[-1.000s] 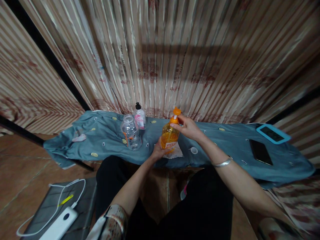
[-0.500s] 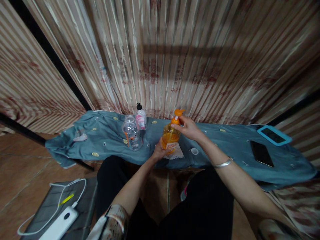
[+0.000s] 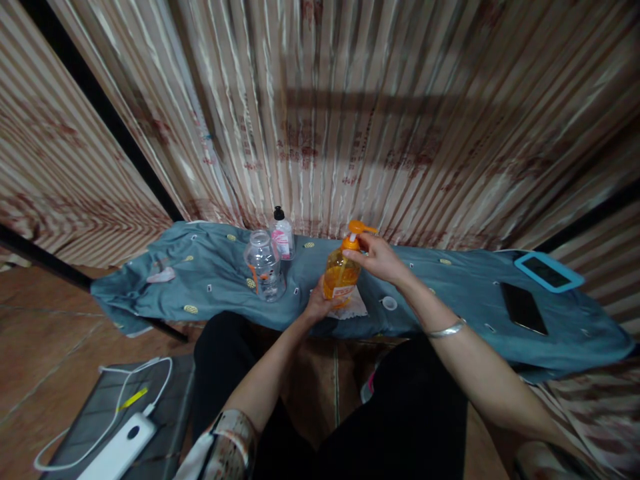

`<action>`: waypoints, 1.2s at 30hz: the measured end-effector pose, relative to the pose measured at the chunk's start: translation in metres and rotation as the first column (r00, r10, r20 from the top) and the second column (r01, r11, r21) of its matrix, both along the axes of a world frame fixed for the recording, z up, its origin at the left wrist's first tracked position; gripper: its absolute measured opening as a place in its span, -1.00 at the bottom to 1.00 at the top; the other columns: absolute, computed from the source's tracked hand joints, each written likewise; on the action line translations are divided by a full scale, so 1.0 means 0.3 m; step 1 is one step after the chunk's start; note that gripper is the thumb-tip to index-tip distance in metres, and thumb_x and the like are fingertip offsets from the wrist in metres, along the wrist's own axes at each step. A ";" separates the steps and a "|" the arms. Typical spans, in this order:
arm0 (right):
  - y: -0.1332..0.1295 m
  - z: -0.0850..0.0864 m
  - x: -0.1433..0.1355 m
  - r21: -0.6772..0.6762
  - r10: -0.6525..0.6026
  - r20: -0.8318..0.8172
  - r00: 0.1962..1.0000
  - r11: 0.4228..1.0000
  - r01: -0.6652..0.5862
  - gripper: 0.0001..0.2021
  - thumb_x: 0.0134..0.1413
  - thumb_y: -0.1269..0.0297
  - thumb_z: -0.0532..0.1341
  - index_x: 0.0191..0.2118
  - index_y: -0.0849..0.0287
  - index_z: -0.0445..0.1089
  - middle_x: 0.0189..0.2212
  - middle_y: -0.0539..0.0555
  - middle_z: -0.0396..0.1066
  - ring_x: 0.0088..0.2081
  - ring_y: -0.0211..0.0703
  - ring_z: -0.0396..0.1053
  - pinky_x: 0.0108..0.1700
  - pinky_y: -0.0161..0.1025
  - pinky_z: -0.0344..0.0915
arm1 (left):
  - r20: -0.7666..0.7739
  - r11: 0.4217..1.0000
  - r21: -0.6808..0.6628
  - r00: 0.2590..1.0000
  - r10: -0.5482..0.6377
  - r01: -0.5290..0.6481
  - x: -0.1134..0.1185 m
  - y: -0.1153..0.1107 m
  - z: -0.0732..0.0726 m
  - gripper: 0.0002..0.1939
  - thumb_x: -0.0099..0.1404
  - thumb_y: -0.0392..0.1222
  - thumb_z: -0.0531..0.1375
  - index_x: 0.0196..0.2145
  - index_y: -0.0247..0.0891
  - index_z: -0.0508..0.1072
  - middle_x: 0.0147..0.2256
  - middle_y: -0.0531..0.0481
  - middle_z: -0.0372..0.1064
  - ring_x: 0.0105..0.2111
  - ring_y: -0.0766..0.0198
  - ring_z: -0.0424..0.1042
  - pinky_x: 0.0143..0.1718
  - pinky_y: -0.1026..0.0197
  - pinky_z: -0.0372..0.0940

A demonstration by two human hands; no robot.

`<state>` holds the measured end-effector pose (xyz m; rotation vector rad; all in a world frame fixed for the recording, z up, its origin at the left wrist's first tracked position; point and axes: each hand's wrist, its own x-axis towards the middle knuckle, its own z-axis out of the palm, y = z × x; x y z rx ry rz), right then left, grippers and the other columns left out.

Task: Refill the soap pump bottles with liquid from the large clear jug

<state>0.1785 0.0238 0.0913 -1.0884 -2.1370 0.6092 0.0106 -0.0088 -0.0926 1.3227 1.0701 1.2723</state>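
An orange pump bottle (image 3: 341,275) stands on a white paper (image 3: 353,307) near the front of a bench covered in blue-grey cloth (image 3: 210,267). My left hand (image 3: 318,304) grips the bottle's base from the front. My right hand (image 3: 381,257) holds the neck just under the orange pump head (image 3: 361,228), whose nozzle points right. A small white cap (image 3: 389,303) lies on the cloth just right of the paper.
A clear empty bottle (image 3: 263,265) and a small black-capped bottle with a pink label (image 3: 283,235) stand to the left. A black phone (image 3: 523,307) and a blue-framed device (image 3: 547,270) lie far right. A white power bank (image 3: 120,450) with cable rests on the floor lower left.
The pump head has turned under my right hand: its nozzle now points further right. The bottle and my left hand stay in place.
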 end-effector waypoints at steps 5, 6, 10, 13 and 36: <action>-0.008 -0.015 -0.013 0.027 -0.114 -0.001 0.993 0.993 0.114 -0.70 0.28 0.08 0.31 -0.03 0.18 0.46 -0.09 0.09 0.50 -0.14 -0.07 0.50 -0.08 0.00 0.47 | 0.031 1.000 -0.017 0.999 -0.011 0.011 0.003 0.000 0.005 -0.21 -0.08 -0.05 0.54 0.06 -0.24 0.35 -0.02 -0.13 0.54 -0.04 0.03 0.55 0.11 -0.06 0.42; -0.012 -0.013 -0.013 0.028 -0.099 -0.007 0.995 0.995 0.100 -0.70 0.28 0.08 0.31 -0.03 0.18 0.46 -0.09 0.09 0.50 -0.14 -0.07 0.50 -0.07 0.01 0.47 | 0.032 1.000 -0.021 0.999 -0.012 0.013 0.003 0.000 0.007 -0.22 -0.07 -0.06 0.54 0.06 -0.25 0.35 -0.03 -0.13 0.54 -0.04 0.02 0.55 0.11 -0.07 0.42; -0.014 -0.004 -0.002 0.018 0.022 -0.027 0.999 1.000 -0.021 -0.69 0.29 0.12 0.31 0.03 0.18 0.44 -0.03 0.12 0.50 -0.07 -0.04 0.51 -0.02 0.04 0.47 | 0.025 1.000 -0.017 1.000 -0.001 0.002 0.000 -0.002 0.011 -0.22 -0.09 -0.06 0.55 0.05 -0.24 0.37 -0.02 -0.13 0.54 -0.02 -0.01 0.54 0.13 -0.10 0.41; -0.006 -0.006 0.003 0.018 0.050 -0.018 0.999 0.999 -0.050 -0.69 0.30 0.14 0.30 0.05 0.18 0.44 0.00 0.13 0.49 -0.05 -0.02 0.50 -0.01 0.06 0.46 | 0.031 1.000 -0.019 0.999 -0.007 0.008 -0.001 -0.003 0.014 -0.19 -0.12 -0.02 0.56 0.04 -0.23 0.37 -0.03 -0.11 0.55 -0.03 0.01 0.54 0.12 -0.08 0.40; -0.009 -0.031 -0.010 0.086 -0.163 0.024 0.986 0.983 0.160 -0.69 0.29 0.08 0.30 0.00 0.19 0.44 -0.11 0.09 0.50 -0.18 -0.10 0.50 -0.12 -0.03 0.48 | 0.053 0.999 -0.032 0.998 0.033 -0.031 0.010 -0.009 0.028 -0.23 -0.13 -0.09 0.57 0.02 -0.23 0.39 -0.07 -0.08 0.58 -0.08 0.06 0.58 0.08 -0.04 0.45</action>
